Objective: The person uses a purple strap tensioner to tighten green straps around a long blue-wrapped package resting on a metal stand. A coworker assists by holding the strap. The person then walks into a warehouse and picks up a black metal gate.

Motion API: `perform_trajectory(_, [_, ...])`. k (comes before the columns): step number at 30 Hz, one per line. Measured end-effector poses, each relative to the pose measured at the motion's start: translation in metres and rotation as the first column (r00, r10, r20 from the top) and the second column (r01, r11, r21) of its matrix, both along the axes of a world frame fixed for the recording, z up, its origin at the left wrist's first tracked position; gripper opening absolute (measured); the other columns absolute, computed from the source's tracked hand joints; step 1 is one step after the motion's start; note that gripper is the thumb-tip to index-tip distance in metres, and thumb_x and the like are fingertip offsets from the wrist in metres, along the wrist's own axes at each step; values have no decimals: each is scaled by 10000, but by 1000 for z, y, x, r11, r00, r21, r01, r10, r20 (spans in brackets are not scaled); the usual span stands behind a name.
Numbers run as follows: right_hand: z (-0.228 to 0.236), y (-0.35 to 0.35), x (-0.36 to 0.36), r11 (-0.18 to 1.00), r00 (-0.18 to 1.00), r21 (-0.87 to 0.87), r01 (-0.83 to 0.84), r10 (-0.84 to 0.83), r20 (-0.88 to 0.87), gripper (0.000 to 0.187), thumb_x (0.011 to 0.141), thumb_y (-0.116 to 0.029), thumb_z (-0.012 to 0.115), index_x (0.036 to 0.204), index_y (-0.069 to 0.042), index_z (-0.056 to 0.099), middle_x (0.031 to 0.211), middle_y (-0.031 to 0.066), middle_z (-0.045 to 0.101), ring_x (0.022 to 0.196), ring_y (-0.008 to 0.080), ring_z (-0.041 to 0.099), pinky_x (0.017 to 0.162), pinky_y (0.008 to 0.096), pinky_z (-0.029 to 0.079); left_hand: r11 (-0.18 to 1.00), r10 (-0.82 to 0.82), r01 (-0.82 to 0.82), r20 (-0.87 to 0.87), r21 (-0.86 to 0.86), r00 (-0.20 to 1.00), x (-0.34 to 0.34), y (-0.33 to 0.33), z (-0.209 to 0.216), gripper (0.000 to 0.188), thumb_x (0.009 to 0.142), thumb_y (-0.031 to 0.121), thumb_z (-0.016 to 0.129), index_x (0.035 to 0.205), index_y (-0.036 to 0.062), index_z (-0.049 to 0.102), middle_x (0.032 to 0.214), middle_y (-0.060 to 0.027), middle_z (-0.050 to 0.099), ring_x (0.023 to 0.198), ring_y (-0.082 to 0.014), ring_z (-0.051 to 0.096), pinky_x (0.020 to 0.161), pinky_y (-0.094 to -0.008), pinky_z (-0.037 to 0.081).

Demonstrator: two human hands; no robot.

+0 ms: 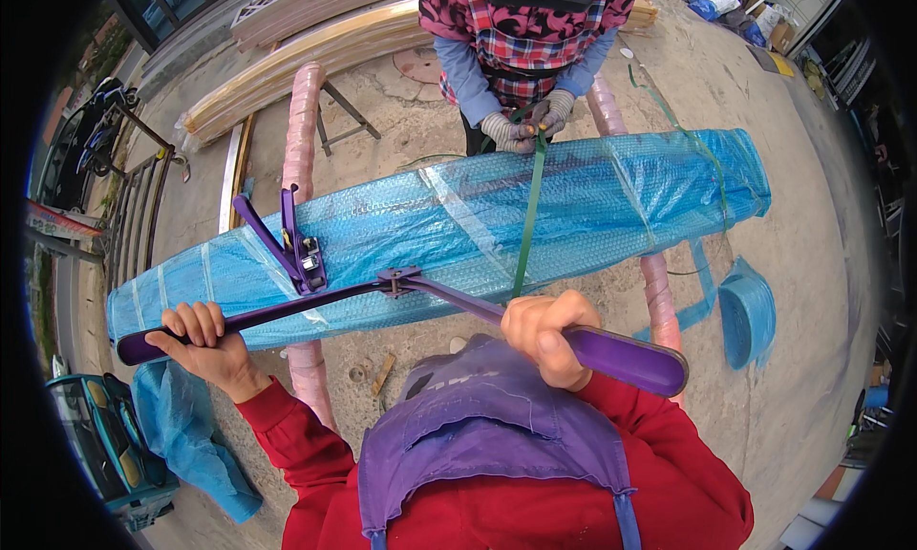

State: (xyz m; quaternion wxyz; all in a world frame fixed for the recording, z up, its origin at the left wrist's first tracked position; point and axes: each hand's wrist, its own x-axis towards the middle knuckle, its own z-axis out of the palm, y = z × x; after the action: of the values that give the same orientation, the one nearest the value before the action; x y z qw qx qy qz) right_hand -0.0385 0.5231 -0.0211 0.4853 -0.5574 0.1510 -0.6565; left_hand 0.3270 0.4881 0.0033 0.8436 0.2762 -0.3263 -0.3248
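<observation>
My left hand (212, 347) is wrapped around the left handle of a long purple strapping crimper (398, 281). The other handle is in the closed fist of my right hand (551, 335). The handles are spread wide, and the tool's jaw head is over the near edge of a long package (382, 227) in blue bubble wrap. A purple strap tensioner (306, 261) lies on the package beyond my left hand. A green strap (531, 215) crosses the package to the right of the jaw head. Across from me, a co-worker's gloved hands (525, 129) hold its far end.
Pink-wrapped supports (304, 129) run beneath the package. Long wrapped boards (287, 67) lie behind it. A roll of blue wrap (747, 311) stands on the floor at right; crumpled blue sheet (191, 435) and a teal-black container (105, 445) are at lower left.
</observation>
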Motion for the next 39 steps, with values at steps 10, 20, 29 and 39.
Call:
perform_trajectory(10, [2, -2, 0, 1000, 1000, -2, 12, -12, -6, 122, 924, -124, 467, 858, -96, 368, 521, 15, 445, 422, 124, 397, 485, 318, 373, 999, -48, 49, 12, -10, 999, 3, 1, 0, 445, 933, 500, 452, 677, 141, 390, 527, 31, 287, 454, -68, 226, 432, -227, 208])
perform_trajectory(20, [1, -2, -2, 998, 996, 31, -54, 51, 78, 64, 887, -32, 469, 879, -63, 414, 580, 33, 461, 516, 129, 395, 526, 312, 371, 999, -47, 47, 2, -9, 999, 5, 0, -2, 447, 940, 498, 439, 676, 141, 383, 525, 33, 279, 454, -67, 222, 431, -226, 201])
perform_trajectory(29, [1, -3, -1, 998, 995, 31, -53, 50, 87, 64, 885, -27, 468, 875, -62, 415, 580, 32, 460, 510, 128, 395, 519, 306, 365, 999, -43, 43, 0, -7, 999, 5, -1, -2, 445, 936, 500, 447, 680, 142, 384, 524, 36, 275, 454, -66, 217, 432, -229, 194])
perform_trajectory(39, [1, -3, -1, 998, 995, 28, -50, 48, 85, 70, 887, -24, 468, 871, -63, 412, 576, 31, 456, 505, 127, 396, 509, 302, 357, 999, -49, 49, 1, -10, 999, 7, -2, -3, 445, 934, 501, 453, 681, 141, 388, 524, 37, 280, 453, -66, 220, 432, -227, 198])
